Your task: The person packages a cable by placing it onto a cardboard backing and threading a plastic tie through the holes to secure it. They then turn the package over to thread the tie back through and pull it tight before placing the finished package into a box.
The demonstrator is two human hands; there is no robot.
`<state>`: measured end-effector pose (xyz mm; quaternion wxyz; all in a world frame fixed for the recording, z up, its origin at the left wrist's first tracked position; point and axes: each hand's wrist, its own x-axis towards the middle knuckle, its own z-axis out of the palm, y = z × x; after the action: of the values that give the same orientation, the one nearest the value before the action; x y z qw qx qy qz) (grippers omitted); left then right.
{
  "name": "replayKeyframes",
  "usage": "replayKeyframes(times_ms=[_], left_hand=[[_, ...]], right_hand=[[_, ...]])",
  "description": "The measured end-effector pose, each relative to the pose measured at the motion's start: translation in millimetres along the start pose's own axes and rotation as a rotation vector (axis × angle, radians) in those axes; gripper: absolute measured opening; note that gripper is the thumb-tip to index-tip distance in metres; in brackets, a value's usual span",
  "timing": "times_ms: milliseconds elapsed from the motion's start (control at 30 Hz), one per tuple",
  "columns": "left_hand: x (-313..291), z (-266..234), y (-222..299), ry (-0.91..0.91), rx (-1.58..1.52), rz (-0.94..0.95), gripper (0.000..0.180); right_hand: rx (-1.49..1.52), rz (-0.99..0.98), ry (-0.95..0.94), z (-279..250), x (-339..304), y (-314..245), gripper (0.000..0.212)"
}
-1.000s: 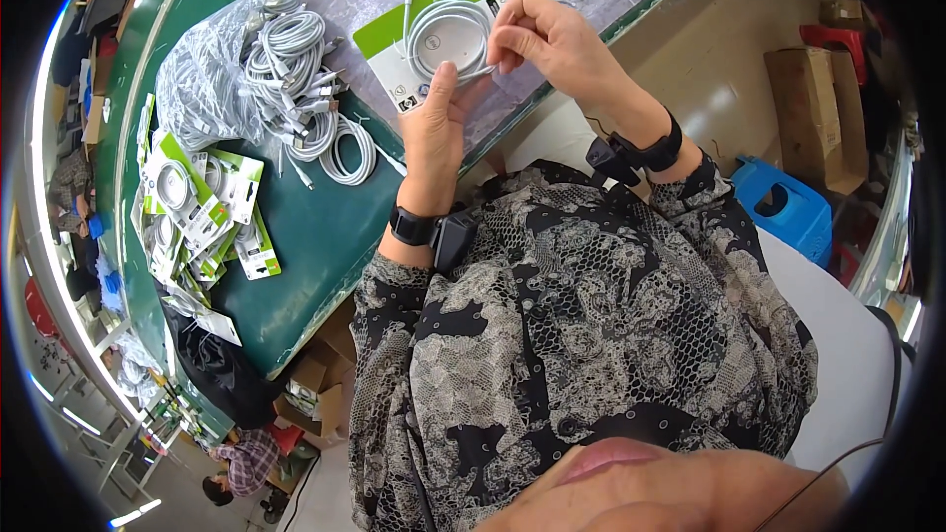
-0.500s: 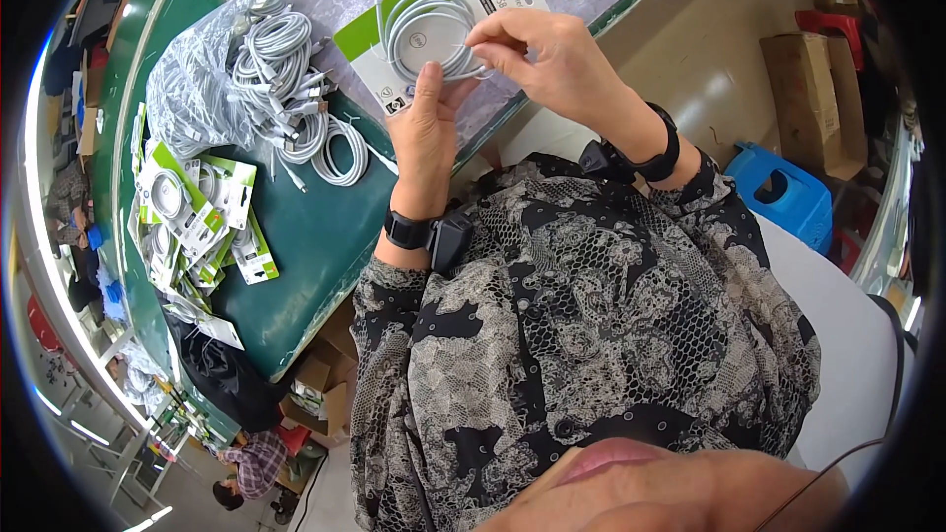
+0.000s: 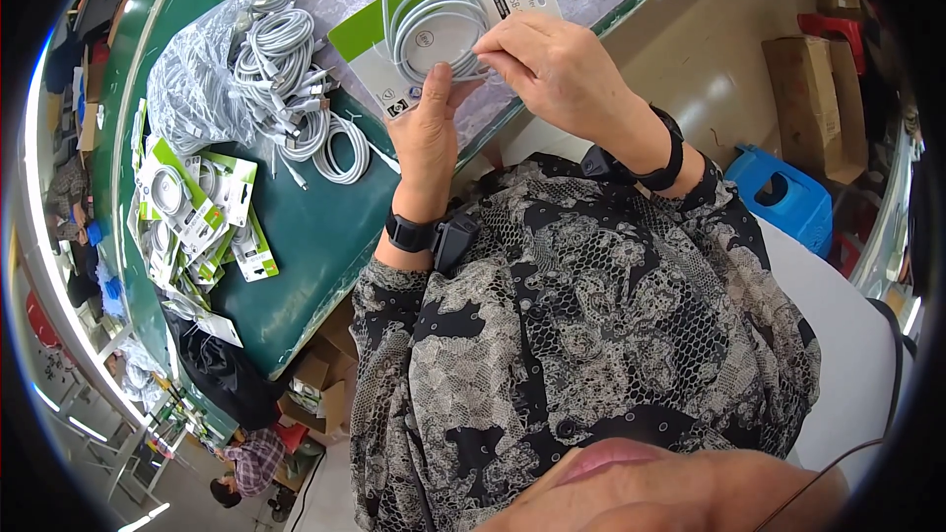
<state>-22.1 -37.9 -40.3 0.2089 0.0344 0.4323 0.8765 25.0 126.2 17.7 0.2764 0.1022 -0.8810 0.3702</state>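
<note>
A green-and-white packaging card [image 3: 448, 25] is held above the far edge of the green desk [image 3: 315, 227], tilted, its green band running along the upper edge and a small dark label strip near the right corner. A white coiled cable [image 3: 434, 25] lies against the card face, one plug end projecting past the card's top left edge.

The left hand [image 3: 429, 133] grips the card's lower edge, thumb pressed on the card front. The right hand [image 3: 552, 64] pinches the right side of the coil between thumb and fingertips, against the card.

To the left on the desk sits a clear plastic bag [image 3: 197, 79] of loose white cable coils [image 3: 296, 89], several spilled beside it. Further left lies a heap of finished carded cables [image 3: 192, 217], the same green and white. On the floor to the right stand a blue plastic stool [image 3: 783, 202] and a brown cardboard box [image 3: 813, 103].

Compared with the earlier frames, the card sits higher and nearer the top of view, and both hands remain closed on it in the same grip.
</note>
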Motion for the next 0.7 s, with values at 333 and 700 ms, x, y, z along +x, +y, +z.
replayKeyframes(times_ms=[333, 700], left_hand=[[-7, 12, 4, 0.049, 0.224, 0.196, 0.031], [-8, 12, 2, 0.101, 0.392, 0.274, 0.021]], right_hand=[[-0.07, -0.015, -0.041, -4, 1, -8, 0.011], [-0.084, -0.001, -0.076, -5, 2, -9, 0.01]])
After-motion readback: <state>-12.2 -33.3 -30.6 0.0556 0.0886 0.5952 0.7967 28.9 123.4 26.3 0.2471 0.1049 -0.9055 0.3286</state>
